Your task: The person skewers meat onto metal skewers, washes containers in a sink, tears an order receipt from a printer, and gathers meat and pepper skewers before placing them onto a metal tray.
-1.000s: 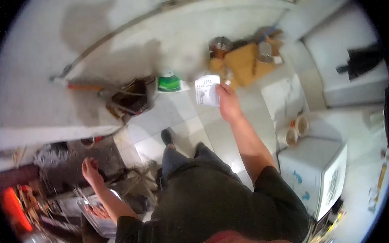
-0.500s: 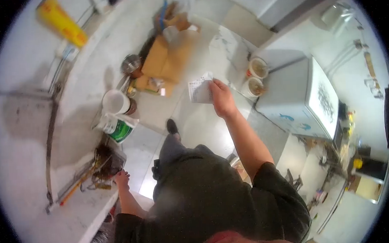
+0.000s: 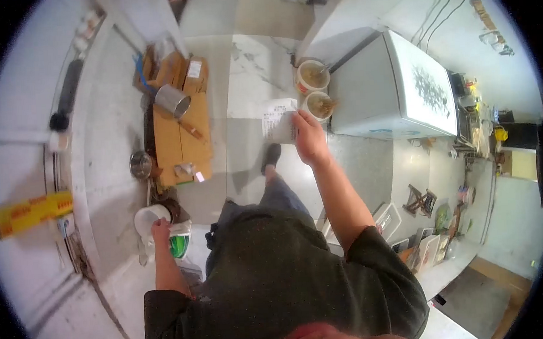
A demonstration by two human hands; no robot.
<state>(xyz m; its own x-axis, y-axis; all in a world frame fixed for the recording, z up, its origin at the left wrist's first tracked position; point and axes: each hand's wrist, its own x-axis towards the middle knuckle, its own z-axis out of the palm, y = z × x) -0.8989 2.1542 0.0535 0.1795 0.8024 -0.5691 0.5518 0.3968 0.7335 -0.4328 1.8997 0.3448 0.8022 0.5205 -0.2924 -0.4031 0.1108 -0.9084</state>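
My right hand (image 3: 309, 137) is closed on a white printed receipt (image 3: 279, 120), pinching its right edge between thumb and fingers over the floor. The print faces up but is too small to read. My left hand (image 3: 161, 229) hangs low at my left side with its fingers loosely apart, and nothing shows in it. It overlaps the white bucket (image 3: 146, 218) in view; whether it touches the bucket, I cannot tell. A green and white bag (image 3: 179, 245) lies just beside that hand.
Flattened cardboard (image 3: 179, 137) lies ahead on the left, with a metal pot (image 3: 173, 101) above it. Two tubs (image 3: 313, 77) stand beside a white fridge (image 3: 395, 85). A small folding stool (image 3: 419, 200) is at the right. My foot (image 3: 271, 158) is on the tiled floor.
I have stepped forward and turned, so the cardboard and fridge appear shifted in view. My left hand has passed from a dark container to near the white bucket. The receipt stays in my right hand.
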